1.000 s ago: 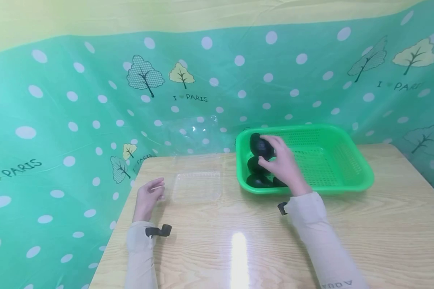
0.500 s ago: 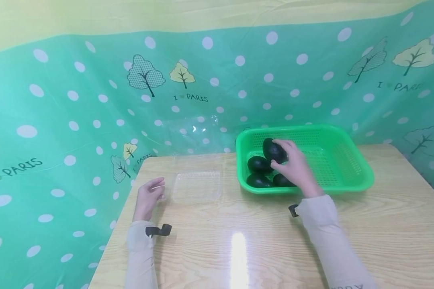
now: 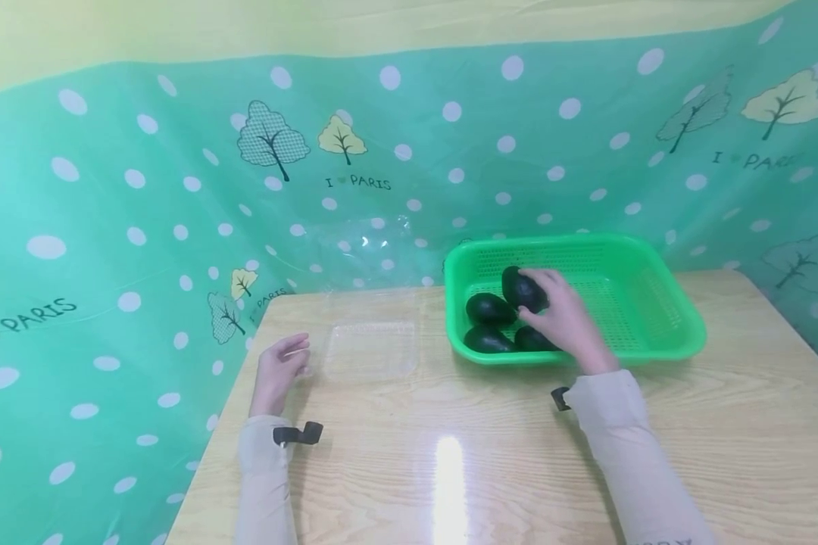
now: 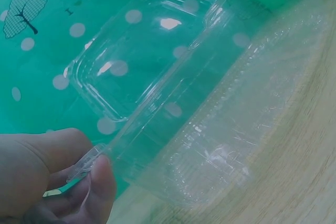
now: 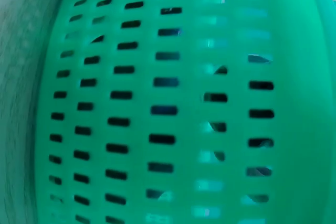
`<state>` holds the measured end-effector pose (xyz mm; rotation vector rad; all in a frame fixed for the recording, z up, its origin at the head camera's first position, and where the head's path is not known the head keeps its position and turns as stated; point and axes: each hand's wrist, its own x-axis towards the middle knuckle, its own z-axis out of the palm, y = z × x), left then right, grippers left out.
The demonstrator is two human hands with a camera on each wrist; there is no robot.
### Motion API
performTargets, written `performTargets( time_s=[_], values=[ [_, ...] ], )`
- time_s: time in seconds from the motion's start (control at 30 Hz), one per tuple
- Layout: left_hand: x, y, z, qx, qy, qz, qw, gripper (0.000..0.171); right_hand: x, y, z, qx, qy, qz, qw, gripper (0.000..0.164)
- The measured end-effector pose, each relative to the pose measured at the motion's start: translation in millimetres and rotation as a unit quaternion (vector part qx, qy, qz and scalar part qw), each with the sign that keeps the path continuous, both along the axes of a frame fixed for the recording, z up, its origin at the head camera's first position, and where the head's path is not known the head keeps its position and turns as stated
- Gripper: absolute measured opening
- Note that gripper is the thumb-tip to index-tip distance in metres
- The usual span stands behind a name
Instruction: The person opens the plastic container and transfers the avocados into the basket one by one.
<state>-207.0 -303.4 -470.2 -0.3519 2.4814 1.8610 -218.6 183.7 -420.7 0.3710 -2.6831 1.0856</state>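
Observation:
A clear plastic clamshell box (image 3: 371, 352) stands with its lid raised on the left of the table. Its edge is pinched between the thumb and fingers of my left hand (image 3: 282, 369), as the left wrist view shows. Over the green basket (image 3: 682, 333), my right hand (image 3: 560, 310) grips a dark, shiny avocado (image 3: 522, 290) with fingers and thumb round it. Several more dark avocados (image 3: 489, 340) lie in the basket's left end, below the held one. From the right wrist only the basket's slotted wall (image 5: 142, 108) shows, the hand itself being out of that view.
The wooden table (image 3: 491, 439) ends not far left of the left hand. A green dotted cloth (image 3: 395, 151) hangs behind, close to the box lid and the basket's far rim. Both forearms carry dark wrist mounts.
My right hand has drawn the avocado right and slightly toward me inside the basket, uncovering the avocados beneath. My left hand has stayed at the box.

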Motion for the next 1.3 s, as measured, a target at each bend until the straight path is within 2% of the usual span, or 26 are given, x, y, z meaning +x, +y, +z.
performTargets(
  time_s=[0.5,0.97,1.3],
  values=[
    [0.5,-2.1,-1.1,0.003,0.004,0.009,0.9999,0.046,-3.3,8.3,-6.7,0.026,-0.03,0.014,0.999,0.065],
    [0.4,-1.0,1.9,0.001,0.008,0.007,0.9999,0.046,-3.7,8.7,-4.2,0.051,-0.078,-0.004,0.996,0.065],
    [1.1,0.7,0.6,-0.003,0.006,0.013,0.9999,0.044,-3.9,9.9,-7.1,0.087,-0.099,0.006,0.991,0.066]
  ],
)
